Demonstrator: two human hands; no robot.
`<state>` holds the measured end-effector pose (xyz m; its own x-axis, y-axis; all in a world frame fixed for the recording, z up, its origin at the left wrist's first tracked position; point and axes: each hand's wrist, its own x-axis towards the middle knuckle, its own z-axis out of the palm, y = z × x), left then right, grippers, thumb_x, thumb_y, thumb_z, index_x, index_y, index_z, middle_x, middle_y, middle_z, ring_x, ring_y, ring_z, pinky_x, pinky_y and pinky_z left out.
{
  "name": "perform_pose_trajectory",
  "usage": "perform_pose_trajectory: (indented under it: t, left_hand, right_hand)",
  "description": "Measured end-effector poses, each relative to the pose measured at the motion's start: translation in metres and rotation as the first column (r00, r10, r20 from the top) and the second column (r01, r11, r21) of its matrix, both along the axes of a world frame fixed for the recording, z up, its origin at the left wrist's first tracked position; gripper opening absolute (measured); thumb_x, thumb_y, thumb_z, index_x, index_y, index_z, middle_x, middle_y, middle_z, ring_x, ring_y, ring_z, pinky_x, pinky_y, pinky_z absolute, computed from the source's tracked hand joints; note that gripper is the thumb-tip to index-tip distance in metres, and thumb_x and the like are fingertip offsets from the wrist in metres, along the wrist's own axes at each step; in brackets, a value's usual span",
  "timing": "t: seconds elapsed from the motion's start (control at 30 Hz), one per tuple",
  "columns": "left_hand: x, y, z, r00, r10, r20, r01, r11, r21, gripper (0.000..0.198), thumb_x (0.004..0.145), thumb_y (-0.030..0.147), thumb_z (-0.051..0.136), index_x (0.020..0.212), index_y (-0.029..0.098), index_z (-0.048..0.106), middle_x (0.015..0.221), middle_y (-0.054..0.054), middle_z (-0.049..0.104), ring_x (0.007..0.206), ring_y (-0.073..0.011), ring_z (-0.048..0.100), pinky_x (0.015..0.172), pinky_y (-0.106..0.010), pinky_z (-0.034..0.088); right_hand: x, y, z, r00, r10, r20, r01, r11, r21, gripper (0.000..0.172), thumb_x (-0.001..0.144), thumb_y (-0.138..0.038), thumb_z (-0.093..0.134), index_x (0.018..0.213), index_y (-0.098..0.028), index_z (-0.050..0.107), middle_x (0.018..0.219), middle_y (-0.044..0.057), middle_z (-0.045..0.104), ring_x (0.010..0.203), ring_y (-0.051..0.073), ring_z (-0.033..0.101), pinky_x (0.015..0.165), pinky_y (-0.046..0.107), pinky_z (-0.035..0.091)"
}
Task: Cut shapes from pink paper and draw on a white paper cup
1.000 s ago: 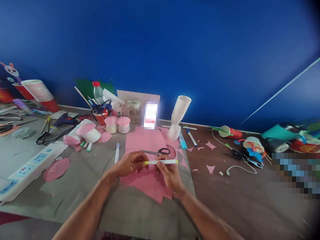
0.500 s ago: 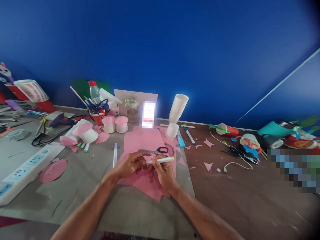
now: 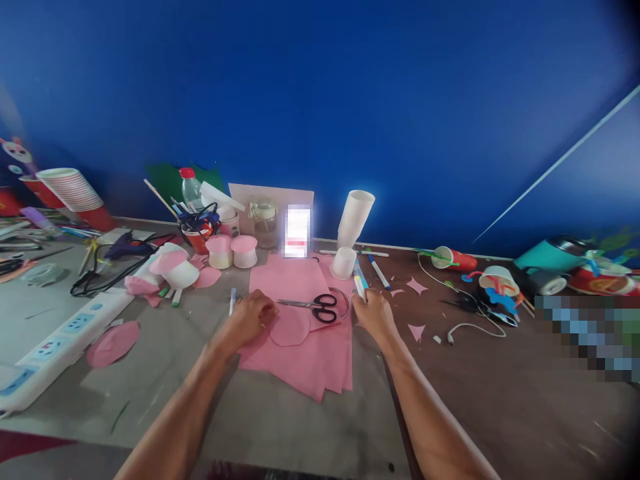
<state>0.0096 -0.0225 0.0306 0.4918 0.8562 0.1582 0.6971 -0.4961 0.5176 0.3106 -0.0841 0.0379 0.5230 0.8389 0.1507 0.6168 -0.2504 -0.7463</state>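
Scissors (image 3: 325,309): black handles, silvery blades
Paper (image 3: 300,367) under scissors: pink
Disc (image 3: 290,328) nearer than scissors: same pink
Marker (image 3: 359,287) just right of scissors: white
Stack (image 3: 356,217) beyond scissors: white
Cups (image 3: 245,255) left of scissors: white, pink tops
Power strip (image 3: 65,357) far left of scissors: white, pale-blue panels
Flask (image 3: 543,260) far right of scissors: teal, blackish top
Table (image 3: 280,430): grey under scissors, brown to their right
Wall (image 3: 300,100) beyond scissors: deep blue

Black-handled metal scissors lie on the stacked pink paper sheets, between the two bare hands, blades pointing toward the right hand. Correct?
No, the blade direction is wrong. In the head view, the black-handled metal scissors point their blades toward the left hand, with the handles toward the right hand. They do lie on the stacked pink paper sheets, between the hands.
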Motion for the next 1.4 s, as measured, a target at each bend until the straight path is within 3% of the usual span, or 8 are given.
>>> perform_pose_trajectory:
  t: [0.07, 0.2, 0.27, 0.37, 0.83, 0.97, 1.2, 1.4]
  left_hand:
    - [0.001, -0.001, -0.001, 0.999, 0.009, -0.047, -0.010, 1.000, -0.010, 0.025, 0.093, 0.037, 0.056, 0.090, 0.018, 0.071, 0.099, -0.011, 0.068, 0.092, -0.0270, 0.066, 0.086, -0.042, 0.049]
    - [0.005, -0.004, -0.001, 0.994, 0.014, -0.112, -0.017, 1.000, -0.026, 0.025, 0.086, 0.039, 0.068, 0.100, 0.018, 0.069, 0.108, -0.011, 0.067, 0.102, -0.0296, 0.065, 0.093, -0.045, 0.049]
    - [0.006, -0.005, -0.002, 0.989, 0.036, -0.140, -0.041, 0.999, -0.034, 0.024, 0.083, 0.037, 0.071, 0.100, 0.020, 0.068, 0.110, -0.010, 0.067, 0.105, -0.0304, 0.064, 0.093, -0.045, 0.049]
    - [0.008, -0.006, -0.002, 0.988, 0.052, -0.148, -0.058, 0.997, -0.041, 0.022, 0.082, 0.034, 0.072, 0.099, 0.021, 0.067, 0.111, -0.010, 0.066, 0.107, -0.0310, 0.064, 0.093, -0.045, 0.048]
    - [0.008, -0.008, 0.001, 1.000, 0.002, 0.001, -0.002, 0.990, -0.139, 0.013, 0.084, 0.028, 0.062, 0.093, 0.020, 0.064, 0.100, -0.007, 0.067, 0.090, -0.0251, 0.065, 0.090, -0.044, 0.046]
    - [0.008, -0.010, 0.001, 0.997, 0.062, -0.048, -0.067, 0.991, -0.115, 0.028, 0.081, 0.033, 0.068, 0.106, 0.020, 0.066, 0.115, -0.011, 0.066, 0.109, -0.0327, 0.065, 0.097, -0.051, 0.044]
    - [0.010, -0.011, 0.003, 0.997, 0.060, -0.058, -0.066, 0.992, -0.112, 0.010, 0.079, 0.028, 0.068, 0.084, 0.020, 0.069, 0.104, -0.010, 0.068, 0.098, -0.0301, 0.065, 0.090, -0.045, 0.047]
    - [0.009, -0.012, 0.000, 0.986, 0.066, -0.153, -0.076, 0.995, -0.062, 0.028, 0.080, 0.034, 0.072, 0.104, 0.020, 0.068, 0.115, -0.012, 0.064, 0.111, -0.0355, 0.061, 0.092, -0.048, 0.045]
  right_hand:
    - [0.000, -0.001, -0.003, 0.984, -0.026, 0.177, 0.021, 0.999, 0.031, 0.004, 0.078, -0.022, 0.063, 0.075, -0.019, 0.063, 0.083, 0.011, 0.064, 0.085, 0.028, 0.062, 0.079, 0.041, 0.043]
    - [-0.017, -0.008, -0.007, 0.864, -0.044, 0.501, -0.087, 0.968, 0.236, 0.038, 0.086, -0.027, 0.064, 0.122, -0.014, 0.064, 0.123, 0.023, 0.063, 0.116, 0.037, 0.057, 0.097, 0.052, 0.043]
    - [-0.031, -0.011, -0.007, 0.833, 0.107, 0.543, -0.279, 0.928, 0.245, 0.033, 0.093, -0.027, 0.057, 0.124, -0.015, 0.063, 0.125, 0.019, 0.064, 0.117, 0.034, 0.057, 0.098, 0.049, 0.045]
    - [-0.050, -0.016, -0.007, 0.747, 0.379, 0.546, -0.486, 0.872, 0.060, 0.020, 0.095, -0.019, 0.056, 0.110, -0.019, 0.069, 0.114, 0.011, 0.070, 0.113, 0.029, 0.059, 0.099, 0.043, 0.047]
    - [-0.058, -0.021, -0.007, 0.718, 0.394, 0.573, -0.458, 0.888, -0.037, 0.030, 0.096, -0.009, 0.050, 0.114, -0.022, 0.069, 0.118, 0.009, 0.075, 0.125, 0.031, 0.054, 0.119, 0.054, 0.024]
    - [-0.058, -0.022, -0.005, 0.730, 0.382, 0.566, -0.421, 0.905, -0.069, 0.030, 0.094, -0.007, 0.051, 0.112, -0.023, 0.070, 0.113, 0.008, 0.076, 0.120, 0.032, 0.055, 0.114, 0.053, 0.028]
    - [-0.057, -0.019, -0.015, 0.766, 0.296, 0.570, -0.350, 0.937, -0.016, 0.045, 0.088, -0.007, 0.056, 0.132, -0.015, 0.060, 0.114, 0.013, 0.075, 0.113, 0.034, 0.057, 0.107, 0.051, 0.036]
    - [-0.055, -0.017, -0.020, 0.862, 0.236, 0.448, -0.331, 0.932, 0.146, 0.040, 0.088, -0.014, 0.058, 0.128, -0.017, 0.058, 0.106, 0.012, 0.076, 0.110, 0.034, 0.057, 0.103, 0.054, 0.040]
